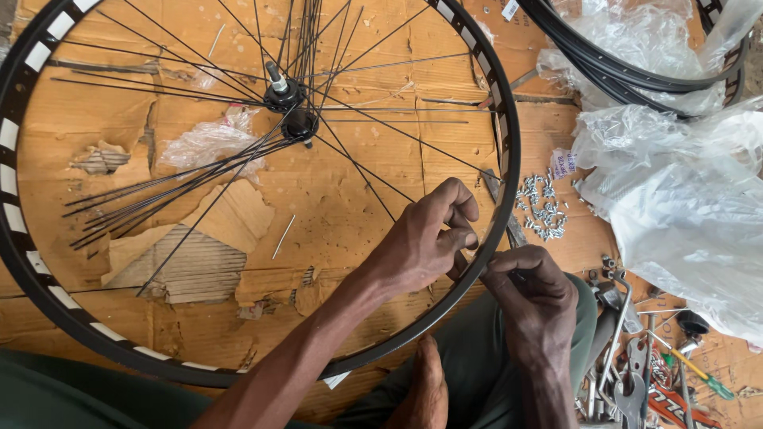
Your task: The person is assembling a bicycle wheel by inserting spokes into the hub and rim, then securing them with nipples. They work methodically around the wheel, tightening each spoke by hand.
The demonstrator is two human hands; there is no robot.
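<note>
A black bicycle rim (32, 270) with white marks lies over torn cardboard, its hub (288, 107) near the top middle with thin black spokes (183, 187) fanning out, several loose and bunched to the left. My left hand (425, 238) reaches inside the rim at its lower right edge, fingers pinching a spoke end against the rim. My right hand (532, 298) is outside the rim at the same spot, fingers curled on a small part at the rim wall; the part itself is hidden.
A heap of small silver spoke nipples (543, 208) lies right of the rim. Clear plastic wrap (683, 206) and another black rim (628, 75) sit at the upper right. Wrenches and a screwdriver (699, 373) lie at the lower right. My foot (425, 389) rests below the rim.
</note>
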